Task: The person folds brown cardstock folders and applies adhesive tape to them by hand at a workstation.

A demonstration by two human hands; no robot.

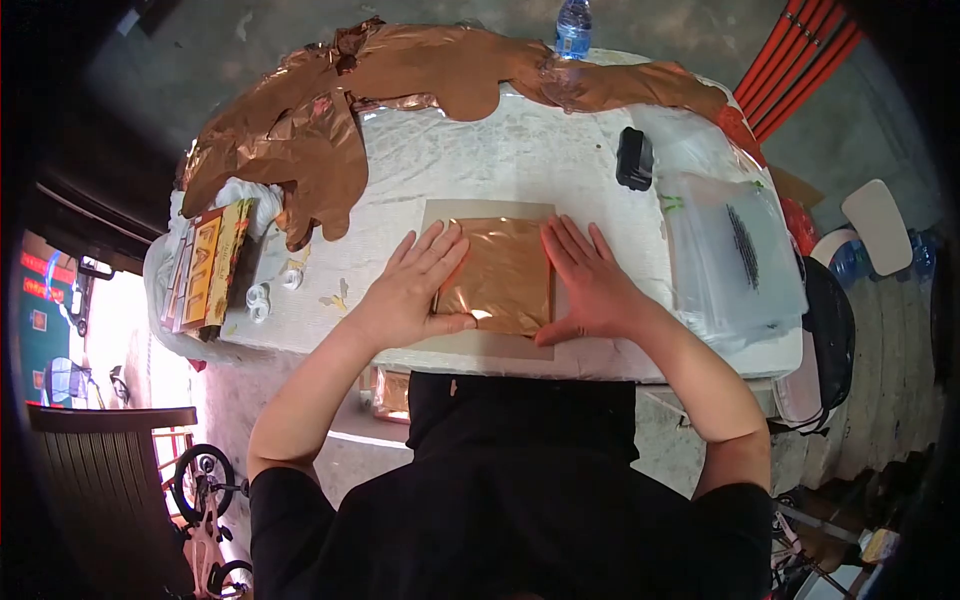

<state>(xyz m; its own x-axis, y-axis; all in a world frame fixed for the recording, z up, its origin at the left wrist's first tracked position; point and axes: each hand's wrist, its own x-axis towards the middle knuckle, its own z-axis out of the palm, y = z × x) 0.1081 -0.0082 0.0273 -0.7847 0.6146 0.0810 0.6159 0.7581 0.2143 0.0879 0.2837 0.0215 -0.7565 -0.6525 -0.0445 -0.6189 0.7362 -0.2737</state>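
A square of shiny copper-coloured foil [496,272] lies flat in front of me, its surface lightly creased. Beneath it is a slightly larger grey-beige board [485,347], near the table's front edge. My left hand [412,288] rests along the foil's left edge, fingers stretched forward and thumb reaching over the lower left corner. On the opposite side, my right hand [597,290] lies flat with fingers extended along the right edge. Its thumb points in at the lower right corner. Both hands are open, and neither grasps anything.
Crumpled copper foil sheets [430,65] drape along the table's back and left. A water bottle [573,30] stands behind. A black case [634,158] and clear plastic bags [735,255] are at right. Printed boxes [215,265] and small white rings [259,302] sit at left.
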